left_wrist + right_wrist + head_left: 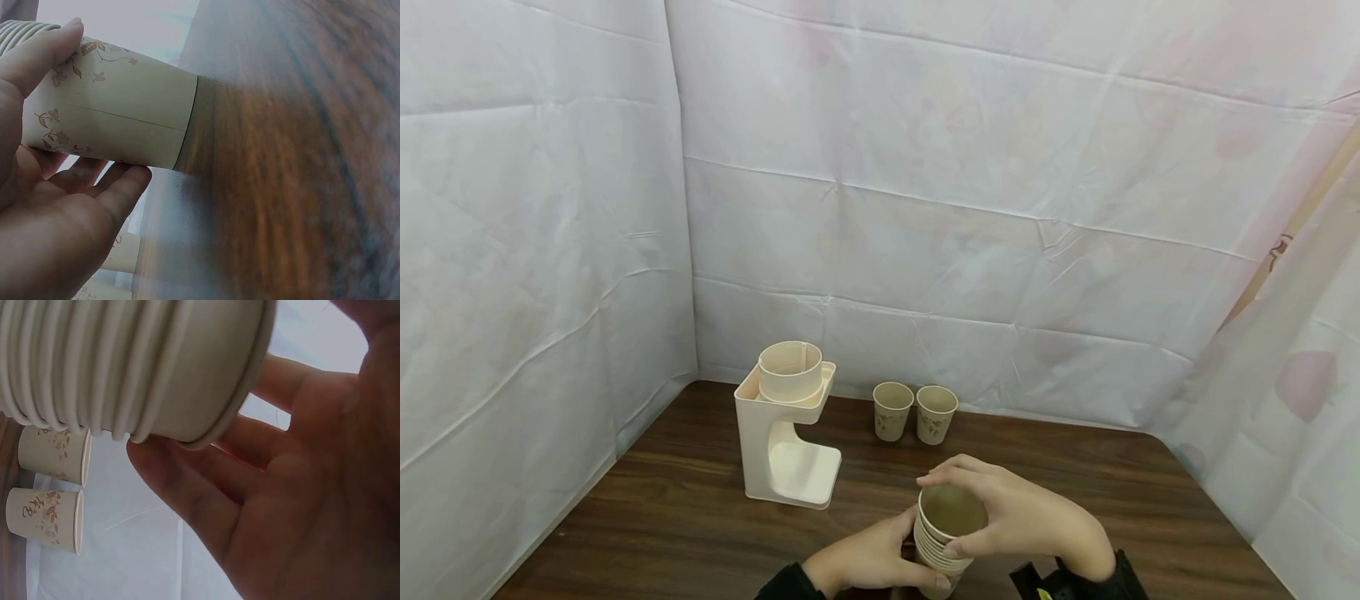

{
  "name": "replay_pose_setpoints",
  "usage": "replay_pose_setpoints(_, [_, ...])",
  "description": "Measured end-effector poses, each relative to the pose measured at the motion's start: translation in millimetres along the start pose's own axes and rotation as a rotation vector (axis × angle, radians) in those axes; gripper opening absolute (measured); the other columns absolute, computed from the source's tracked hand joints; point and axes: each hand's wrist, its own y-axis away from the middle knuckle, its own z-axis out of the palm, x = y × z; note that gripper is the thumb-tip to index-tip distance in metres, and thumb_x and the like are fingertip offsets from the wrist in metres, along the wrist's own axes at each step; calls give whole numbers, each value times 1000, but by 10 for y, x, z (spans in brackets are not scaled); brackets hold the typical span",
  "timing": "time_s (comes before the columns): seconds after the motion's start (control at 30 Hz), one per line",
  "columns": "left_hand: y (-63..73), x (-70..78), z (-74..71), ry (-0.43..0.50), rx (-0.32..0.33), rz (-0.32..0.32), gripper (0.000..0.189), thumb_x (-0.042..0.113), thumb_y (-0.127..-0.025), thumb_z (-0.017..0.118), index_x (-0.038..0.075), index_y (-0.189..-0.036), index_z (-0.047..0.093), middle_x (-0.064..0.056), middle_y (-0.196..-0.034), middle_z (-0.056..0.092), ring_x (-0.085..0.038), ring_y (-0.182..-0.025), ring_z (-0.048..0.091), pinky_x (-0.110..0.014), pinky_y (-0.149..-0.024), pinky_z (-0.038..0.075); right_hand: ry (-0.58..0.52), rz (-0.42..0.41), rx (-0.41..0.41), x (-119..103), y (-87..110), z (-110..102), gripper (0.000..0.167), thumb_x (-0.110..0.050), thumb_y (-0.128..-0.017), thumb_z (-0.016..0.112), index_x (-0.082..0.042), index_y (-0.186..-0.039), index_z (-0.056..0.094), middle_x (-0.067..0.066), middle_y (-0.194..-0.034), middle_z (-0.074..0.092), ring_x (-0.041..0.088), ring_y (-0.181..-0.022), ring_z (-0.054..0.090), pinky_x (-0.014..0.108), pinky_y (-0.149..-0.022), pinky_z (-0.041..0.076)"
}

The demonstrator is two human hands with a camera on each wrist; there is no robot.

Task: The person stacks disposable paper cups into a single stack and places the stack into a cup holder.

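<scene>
the left hand (880, 554) curls round the lower part of a stack of paper cups (931, 552), thumb on one side and fingers on the other, likely to keep it steady; the base seems to meet the table (647, 500). the right hand (1030, 517) arches over from 3 o'clock, half closed, thumb and fingertips gripping the top cup (951, 510) by its rim. that cup stands a little prouder than the closely nested ones, so the hold looks suited to working it loose.

from the stack, one cup (891, 423) stands upright towards 11 o'clock and another cup (934, 425) at 12, side by side, mouths up, perhaps parked there to be out of the way. at 10 o'clock is a cream stand (756, 450), smooth, probably plastic, c-shaped, with a round tube (790, 387) set in its top above a flat foot.

the cups are matt beige with rolled rims and brown sprigs; the table is dark, streaky wood grain; creased pale cloth (925, 233) hangs behind.
</scene>
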Motion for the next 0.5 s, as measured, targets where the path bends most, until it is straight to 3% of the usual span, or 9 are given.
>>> replay_pose_setpoints(0.3, [3, 1, 11, -5, 7, 30, 68, 20, -91, 76, 15, -147, 38, 10, -129, 58, -5, -116, 57, -24, -96, 46, -44, 7, -57, 32, -7, -5, 66, -45, -87, 77, -26, -144, 51, -8, -135, 52, 14, -118, 54, 33, -93, 49])
replay_pose_setpoints(0.5, [-3, -13, 7, -1, 6, 18, 67, 20, -91, 76, 16, -146, 39, 8, -129, 59, -5, -116, 57, -23, -95, 46, -44, 0, -71, 43, -1, 3, 68, -48, -88, 76, -24, -145, 49, -6, -135, 53, 14, -119, 54, 34, -94, 49])
